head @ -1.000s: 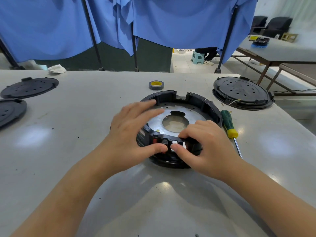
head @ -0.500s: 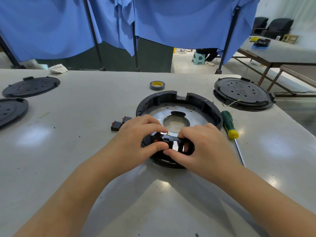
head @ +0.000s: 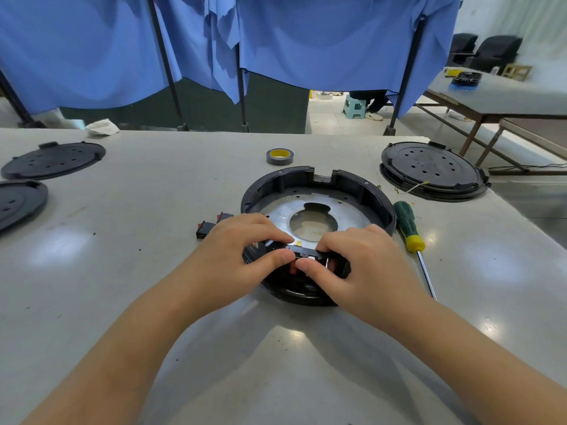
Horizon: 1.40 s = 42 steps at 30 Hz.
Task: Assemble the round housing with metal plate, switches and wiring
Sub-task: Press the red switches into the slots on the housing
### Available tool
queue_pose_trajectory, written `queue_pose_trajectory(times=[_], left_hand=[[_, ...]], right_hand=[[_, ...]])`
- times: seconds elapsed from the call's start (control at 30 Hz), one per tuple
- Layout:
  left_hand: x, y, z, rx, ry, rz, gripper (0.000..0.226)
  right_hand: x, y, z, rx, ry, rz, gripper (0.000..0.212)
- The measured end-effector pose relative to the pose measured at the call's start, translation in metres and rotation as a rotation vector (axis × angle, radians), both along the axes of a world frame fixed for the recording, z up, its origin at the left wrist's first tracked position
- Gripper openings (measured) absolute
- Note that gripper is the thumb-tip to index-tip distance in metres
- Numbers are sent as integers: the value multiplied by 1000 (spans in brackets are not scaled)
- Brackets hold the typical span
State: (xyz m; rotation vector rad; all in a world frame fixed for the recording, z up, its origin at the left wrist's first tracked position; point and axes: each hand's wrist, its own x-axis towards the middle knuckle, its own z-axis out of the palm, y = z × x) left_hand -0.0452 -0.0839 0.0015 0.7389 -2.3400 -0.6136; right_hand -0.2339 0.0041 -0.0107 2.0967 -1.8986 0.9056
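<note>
No brand, label or writing could be read on any part; the roll of tape [head: 279,156] showed only a yellow core inside its grey winding.

The round housing [head: 317,207] lay on the grey table [head: 122,271], directly in front of the person, with the metal plate [head: 319,210] seated flat inside it. Both hands met at its near rim. The left hand [head: 245,259] came in from the lower left, its fingers curled over the rim and its thumb pressed toward the forefinger, pinching the left end of a small black switch block [head: 303,251]. The right hand [head: 362,265] mirrored it from the lower right, fingers curled over the top and thumb tucked under, pinching the block's right end. The two thumb tips lay almost touching. A white patch and some red showed between them, probably the faces of switches, though the fingers hid most of it. Both forearms stretched bare across the table, converging on the housing.

Two loose switches [head: 211,225] with red faces lay just beside the left hand, on the table outside the rim. A green-and-yellow screwdriver [head: 409,230] lay just right of the housing. Black round covers [head: 432,170] rested well apart at the far right and far left.
</note>
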Motion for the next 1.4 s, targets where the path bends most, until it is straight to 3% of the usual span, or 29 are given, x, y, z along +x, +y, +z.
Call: queue_pose_trajectory(times=[0.37,0.43,0.57,0.63,0.73,0.87,1.0,1.17,1.4], left_hand=[[0,-4,-7,11,120,54,28],[1,-3,-7,4,163,104,31],[7,-12,-1,-31,289,233,11],[14,-22,-1,-15,299,352,15],[26,-40,-12,46,170,508,28],[34,-59,-33,156,-215,634,52],[33,-64,-40,158,-335,709,34],[31,-60,-37,176,-223,703,29],[31,-44,-18,156,126,621,30]], right_hand=[[-7,0,3,17,28,91,41],[-12,2,6,25,40,149,39],[-22,3,13,32,30,200,33],[-26,3,14,49,11,198,32],[-26,4,11,72,-3,166,32],[-23,3,10,67,-24,144,26],[-22,3,11,58,-35,152,26],[-22,3,10,59,-34,150,26],[-21,2,8,53,-46,143,26]])
